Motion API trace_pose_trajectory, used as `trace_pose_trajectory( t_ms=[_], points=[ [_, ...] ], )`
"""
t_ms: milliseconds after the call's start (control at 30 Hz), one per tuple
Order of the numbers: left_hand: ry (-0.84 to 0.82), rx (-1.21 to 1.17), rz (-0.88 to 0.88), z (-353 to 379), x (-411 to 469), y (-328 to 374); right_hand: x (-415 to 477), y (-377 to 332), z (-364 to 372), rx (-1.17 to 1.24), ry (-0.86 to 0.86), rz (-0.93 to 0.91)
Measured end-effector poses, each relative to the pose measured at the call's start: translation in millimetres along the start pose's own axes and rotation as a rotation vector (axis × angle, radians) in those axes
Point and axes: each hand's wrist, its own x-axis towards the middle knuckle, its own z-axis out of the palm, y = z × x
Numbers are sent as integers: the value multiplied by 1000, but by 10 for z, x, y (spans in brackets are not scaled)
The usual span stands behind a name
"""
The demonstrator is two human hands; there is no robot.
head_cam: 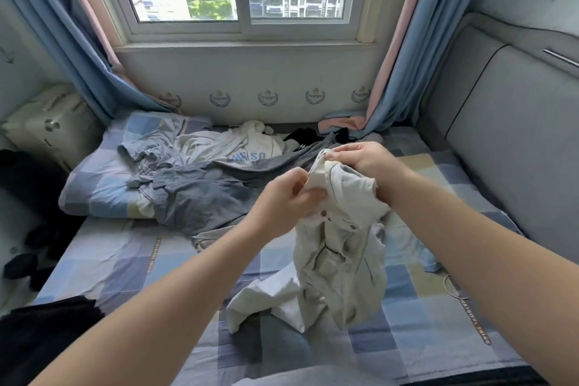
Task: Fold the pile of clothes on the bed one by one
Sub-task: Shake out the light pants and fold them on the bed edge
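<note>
Above the checked bed (pixel 125 257), your left hand (pixel 282 200) and right hand (pixel 363 163) each gripped the crumpled cream garment (pixel 341 260); its limp, creased folds hid its shape.

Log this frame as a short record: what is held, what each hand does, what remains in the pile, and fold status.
held: cream garment, bunched, lower end on the bed
left hand: pinches the garment's upper edge
right hand: grips its top
pile: grey garment partly on the pillow, white top with blue lettering, black item
status: held garment not yet folded; pile unfolded
</note>
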Motion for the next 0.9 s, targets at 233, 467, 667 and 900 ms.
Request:
trace_pose_trajectory(
  t_ms=[233,467,667,900],
  points=[
    [234,-419,-274,-100,170,97,-251,57,-306,113,-249,-83],
    [164,-866,-517,-361,335,349,-170,645,-341,-126,-100,-45],
    [194,-544,-461,-600,372,200,-116,375,-324,-244,-46,-224],
    [-213,-457,-487,-629,185,460,-200,32,-140,-537,-188,-398]
  ],
)
